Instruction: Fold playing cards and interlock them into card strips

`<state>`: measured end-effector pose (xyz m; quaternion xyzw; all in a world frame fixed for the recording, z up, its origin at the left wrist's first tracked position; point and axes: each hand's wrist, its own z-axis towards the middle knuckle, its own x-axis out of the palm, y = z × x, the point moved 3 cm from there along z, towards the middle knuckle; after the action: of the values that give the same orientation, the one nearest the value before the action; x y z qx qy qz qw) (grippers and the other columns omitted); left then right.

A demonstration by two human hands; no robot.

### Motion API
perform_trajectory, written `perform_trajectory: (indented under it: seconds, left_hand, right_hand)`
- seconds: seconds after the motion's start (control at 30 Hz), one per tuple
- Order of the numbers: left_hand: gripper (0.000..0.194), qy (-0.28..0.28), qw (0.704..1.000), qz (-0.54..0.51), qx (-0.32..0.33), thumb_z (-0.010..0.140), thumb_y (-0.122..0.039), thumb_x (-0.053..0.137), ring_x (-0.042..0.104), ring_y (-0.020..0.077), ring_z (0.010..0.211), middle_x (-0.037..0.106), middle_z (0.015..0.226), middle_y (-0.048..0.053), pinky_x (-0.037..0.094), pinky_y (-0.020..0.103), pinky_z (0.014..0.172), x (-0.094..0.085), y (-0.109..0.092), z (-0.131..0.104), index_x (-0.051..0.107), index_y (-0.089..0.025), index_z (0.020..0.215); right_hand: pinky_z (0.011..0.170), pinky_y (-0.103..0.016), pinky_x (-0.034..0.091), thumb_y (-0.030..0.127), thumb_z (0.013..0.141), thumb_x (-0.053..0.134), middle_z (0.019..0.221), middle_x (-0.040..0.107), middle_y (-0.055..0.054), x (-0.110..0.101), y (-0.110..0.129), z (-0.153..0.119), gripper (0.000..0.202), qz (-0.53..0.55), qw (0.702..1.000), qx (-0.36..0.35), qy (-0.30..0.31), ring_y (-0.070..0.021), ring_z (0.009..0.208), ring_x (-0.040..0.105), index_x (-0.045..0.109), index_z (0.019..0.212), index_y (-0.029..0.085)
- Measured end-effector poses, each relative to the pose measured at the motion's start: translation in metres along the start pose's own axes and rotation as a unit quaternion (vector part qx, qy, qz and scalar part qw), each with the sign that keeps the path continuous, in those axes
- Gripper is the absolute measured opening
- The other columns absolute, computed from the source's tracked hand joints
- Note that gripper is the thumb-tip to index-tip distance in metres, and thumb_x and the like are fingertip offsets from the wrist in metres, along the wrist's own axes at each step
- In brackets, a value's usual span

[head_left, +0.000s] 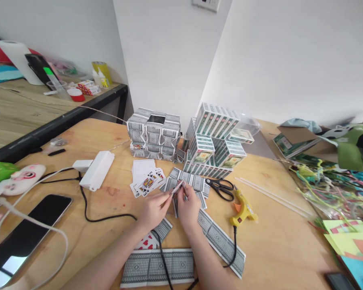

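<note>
Between my left hand (154, 207) and my right hand (188, 203) a playing card (177, 187) is pinched and seen almost edge-on. Both hands hold it just above the wooden table. Under and around them lie patterned card backs (186, 177), some overlapping. Left of the hands is a pile of face-up cards (148, 182), with a king on top. Joined card strips lie near my forearms, one (157, 266) at the front and another (220, 237) slanting to the right. Behind stands a box-like structure built of cards (154, 135).
Stacked card boxes (213, 139) stand at the back. Black scissors (222, 188) and a yellow glue gun (242, 209) lie on the right, its cord running under my arms. A white power strip (97, 171) and phone (30, 237) are left; craft scraps (329, 181) cover the far right.
</note>
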<state>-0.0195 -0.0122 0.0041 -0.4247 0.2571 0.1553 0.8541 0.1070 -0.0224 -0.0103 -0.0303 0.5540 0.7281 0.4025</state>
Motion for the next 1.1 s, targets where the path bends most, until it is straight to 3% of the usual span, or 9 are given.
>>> perform_trajectory:
  seconds: [0.23,0.33,0.4,0.47,0.6,0.7,0.8,0.87,1.1]
  left_hand:
    - [0.023,-0.003,1.0,0.001,-0.023,0.084,-0.023,0.044,0.057,0.0111,0.056,0.064,0.064,0.004,0.043,0.021,0.055,-0.001,0.003,0.0,0.067,-0.017,0.084]
    - [0.022,0.005,0.997,-0.034,-0.075,0.082,-0.025,0.047,0.055,0.0115,0.056,0.063,0.065,0.004,0.042,0.021,0.056,0.0,0.005,0.0,0.067,-0.016,0.083]
    - [0.02,0.017,0.988,-0.077,-0.13,0.079,-0.028,0.05,0.051,0.0113,0.053,0.059,0.059,0.001,0.039,0.02,0.052,0.0,0.007,0.001,0.064,-0.016,0.072]
    - [0.025,0.03,0.974,-0.124,-0.185,0.077,-0.03,0.051,0.046,0.0104,0.05,0.05,0.051,-0.001,0.035,0.02,0.048,0.0,0.01,0.003,0.057,-0.016,0.057]
    - [0.032,0.05,0.941,-0.217,-0.256,0.074,-0.034,0.053,0.04,0.0095,0.05,0.041,0.049,-0.004,0.032,0.019,0.047,0.0,0.015,0.006,0.046,-0.016,0.049]
    - [0.031,0.061,0.919,-0.267,-0.285,0.073,-0.034,0.054,0.041,0.0103,0.053,0.041,0.051,-0.004,0.036,0.02,0.05,0.002,0.017,0.007,0.045,-0.016,0.05]
    - [0.032,0.064,0.92,-0.256,-0.29,0.072,-0.034,0.054,0.038,0.0099,0.053,0.038,0.05,-0.004,0.033,0.02,0.05,0.001,0.018,0.007,0.043,-0.016,0.048]
    - [0.033,0.064,0.927,-0.234,-0.285,0.071,-0.034,0.054,0.036,0.0094,0.051,0.037,0.049,-0.004,0.03,0.02,0.049,0.0,0.018,0.007,0.042,-0.016,0.046]
    - [0.032,0.066,0.93,-0.236,-0.275,0.072,-0.033,0.054,0.035,0.0096,0.051,0.036,0.048,-0.004,0.029,0.021,0.049,-0.001,0.019,0.008,0.043,-0.016,0.047]
  right_hand:
    - [0.059,-0.025,0.045,0.033,0.082,0.046,0.07,0.068,-0.006,-0.003,-0.001,0.0,0.025,0.025,0.999,0.036,-0.02,-0.0168,0.061,0.062,0.063,0.085,0.014]
    - [0.055,-0.025,0.042,0.039,0.08,0.048,0.061,0.063,-0.003,-0.007,-0.004,0.003,0.028,0.073,0.994,0.082,-0.019,-0.015,0.055,0.057,0.061,0.072,0.016]
    - [0.057,-0.025,0.042,0.043,0.081,0.045,0.064,0.064,-0.004,-0.007,-0.006,0.006,0.031,0.166,0.978,0.127,-0.003,-0.0158,0.059,0.057,0.06,0.073,0.016]
    - [0.061,-0.027,0.044,0.045,0.081,0.043,0.078,0.067,-0.006,-0.002,-0.008,0.008,0.034,0.311,0.932,0.182,0.032,-0.0183,0.07,0.06,0.061,0.083,0.016]
    - [0.059,-0.029,0.047,0.042,0.076,0.051,0.083,0.068,-0.005,0.014,-0.006,0.007,0.028,0.52,0.787,0.3,0.138,-0.0199,0.072,0.061,0.062,0.087,0.019]
    - [0.056,-0.028,0.046,0.041,0.072,0.057,0.078,0.067,-0.003,0.02,-0.004,0.004,0.022,0.551,0.746,0.33,0.173,-0.0184,0.066,0.06,0.062,0.077,0.02]
    - [0.056,-0.027,0.045,0.044,0.07,0.059,0.074,0.065,-0.003,0.021,-0.004,0.001,0.024,0.549,0.747,0.324,0.191,-0.0174,0.064,0.058,0.06,0.073,0.02]
    - [0.053,-0.026,0.042,0.045,0.07,0.06,0.066,0.061,-0.001,0.021,-0.006,0.0,0.026,0.528,0.766,0.308,0.197,-0.0158,0.059,0.054,0.059,0.072,0.019]
    - [0.045,-0.022,0.027,0.052,0.078,0.047,0.051,0.041,0.004,0.012,-0.007,0.005,0.039,0.325,0.902,0.19,0.21,-0.0093,0.046,0.033,0.049,0.062,0.017]
